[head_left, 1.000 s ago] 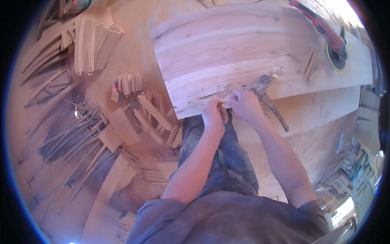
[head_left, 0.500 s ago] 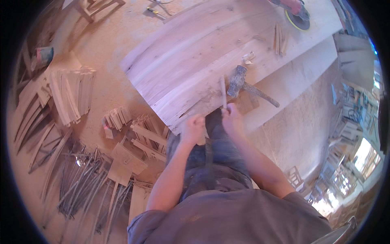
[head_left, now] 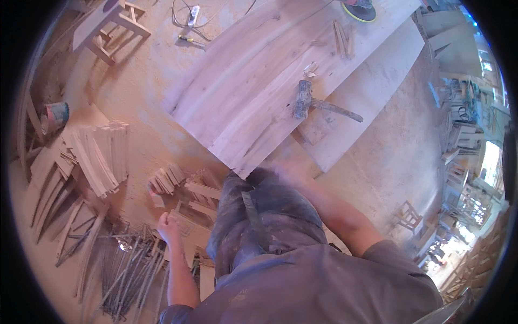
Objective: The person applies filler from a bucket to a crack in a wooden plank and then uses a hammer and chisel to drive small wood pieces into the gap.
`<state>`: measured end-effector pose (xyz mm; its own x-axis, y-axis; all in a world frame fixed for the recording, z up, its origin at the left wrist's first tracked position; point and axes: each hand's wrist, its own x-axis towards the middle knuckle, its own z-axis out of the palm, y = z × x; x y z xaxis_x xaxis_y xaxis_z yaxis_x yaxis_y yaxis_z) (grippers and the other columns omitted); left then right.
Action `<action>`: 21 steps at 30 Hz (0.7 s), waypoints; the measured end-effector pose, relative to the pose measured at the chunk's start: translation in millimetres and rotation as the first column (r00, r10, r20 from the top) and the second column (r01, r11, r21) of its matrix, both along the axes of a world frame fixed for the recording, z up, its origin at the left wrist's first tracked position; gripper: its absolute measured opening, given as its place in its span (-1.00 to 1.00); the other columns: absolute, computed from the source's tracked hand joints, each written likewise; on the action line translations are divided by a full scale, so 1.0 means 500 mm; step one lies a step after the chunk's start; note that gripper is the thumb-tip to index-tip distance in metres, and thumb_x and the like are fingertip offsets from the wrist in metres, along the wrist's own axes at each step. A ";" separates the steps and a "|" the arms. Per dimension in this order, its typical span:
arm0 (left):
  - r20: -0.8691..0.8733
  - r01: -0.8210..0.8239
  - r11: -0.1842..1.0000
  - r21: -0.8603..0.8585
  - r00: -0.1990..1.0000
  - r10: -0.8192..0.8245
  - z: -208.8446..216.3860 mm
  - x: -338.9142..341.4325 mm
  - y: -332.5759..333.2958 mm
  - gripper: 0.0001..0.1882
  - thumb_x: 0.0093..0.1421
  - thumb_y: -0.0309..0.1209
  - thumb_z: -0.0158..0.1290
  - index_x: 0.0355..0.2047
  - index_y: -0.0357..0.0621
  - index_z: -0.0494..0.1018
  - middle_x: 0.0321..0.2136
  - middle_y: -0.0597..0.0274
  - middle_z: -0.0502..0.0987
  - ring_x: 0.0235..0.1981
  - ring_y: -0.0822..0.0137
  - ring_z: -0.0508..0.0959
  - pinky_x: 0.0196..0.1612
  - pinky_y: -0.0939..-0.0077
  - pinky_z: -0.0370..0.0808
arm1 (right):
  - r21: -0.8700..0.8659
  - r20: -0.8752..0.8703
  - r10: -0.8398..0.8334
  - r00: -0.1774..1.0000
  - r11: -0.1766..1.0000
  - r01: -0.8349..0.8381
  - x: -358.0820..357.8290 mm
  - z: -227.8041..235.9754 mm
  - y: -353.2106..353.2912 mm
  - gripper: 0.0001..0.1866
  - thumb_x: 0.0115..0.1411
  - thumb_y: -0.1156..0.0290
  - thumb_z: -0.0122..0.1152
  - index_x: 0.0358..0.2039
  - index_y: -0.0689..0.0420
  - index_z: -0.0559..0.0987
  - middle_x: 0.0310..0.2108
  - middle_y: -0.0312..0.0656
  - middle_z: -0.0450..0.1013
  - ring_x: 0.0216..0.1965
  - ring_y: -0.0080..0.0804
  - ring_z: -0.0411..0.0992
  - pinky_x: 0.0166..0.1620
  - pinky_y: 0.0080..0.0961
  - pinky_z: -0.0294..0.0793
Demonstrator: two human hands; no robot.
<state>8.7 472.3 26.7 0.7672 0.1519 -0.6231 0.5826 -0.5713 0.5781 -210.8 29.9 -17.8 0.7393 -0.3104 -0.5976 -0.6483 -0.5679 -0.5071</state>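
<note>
My left hand (head_left: 169,228) hangs out to the left over the stacked wooden pieces. Its fingers look curled, and what they hold, if anything, is hidden. My right hand (head_left: 288,175) is smeared by motion beside the near corner of a wide wooden board (head_left: 232,108), close to my thigh; its fingers cannot be made out. On the board, toward its right edge, lies a heavy hammer (head_left: 303,100) with its handle pointing right. Thin wooden strips (head_left: 342,40) and a small crumpled scrap (head_left: 310,69) rest farther up the board.
Bundled wooden slats (head_left: 100,156), short wooden blocks (head_left: 166,179) and many metal rods (head_left: 132,278) cover the floor at left. A wooden stool (head_left: 110,32), a screwdriver (head_left: 191,41) and a power strip (head_left: 193,16) lie beyond. A sander (head_left: 359,9) sits at the board's far end.
My left hand has moved from the board's near edge out to the left. My right hand has dropped nearer my body, and the stick it held no longer shows. The view has shifted.
</note>
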 end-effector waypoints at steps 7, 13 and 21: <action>-0.025 0.665 0.690 0.286 0.725 -0.688 0.159 -0.069 -0.121 -0.61 0.23 -0.23 0.10 -0.09 -0.27 0.60 -0.27 -0.15 0.65 -0.21 -0.04 0.66 -0.08 0.15 0.56 | -0.061 0.117 -0.755 0.645 0.643 0.763 0.011 -0.007 -0.037 -0.88 0.13 0.42 0.13 -0.38 0.20 0.54 -0.40 0.12 0.54 -0.32 0.02 0.54 -0.18 -0.11 0.50; 0.129 0.642 0.733 0.224 0.726 -0.675 0.168 -0.025 -0.099 -0.66 0.23 -0.33 0.13 -0.08 -0.29 0.60 -0.26 -0.12 0.64 -0.23 -0.01 0.66 -0.09 0.22 0.55 | 0.055 0.305 -0.687 0.659 0.704 0.708 0.102 0.069 -0.030 -0.77 0.14 0.29 0.27 -0.41 0.23 0.56 -0.50 -0.04 0.53 -0.44 -0.25 0.50 -0.31 -0.19 0.46; 0.233 0.782 0.617 -0.086 0.618 -0.751 0.146 0.286 -0.289 -0.71 0.30 -0.35 0.09 -0.10 -0.33 0.58 -0.39 -0.05 0.59 -0.35 0.27 0.60 -0.20 0.40 0.51 | 0.853 -0.182 -0.967 0.176 -0.066 0.517 0.416 0.284 0.028 -0.70 0.41 0.29 0.10 -0.03 0.25 0.57 -0.56 -0.34 0.39 -0.66 -0.59 0.28 -0.61 -0.57 0.24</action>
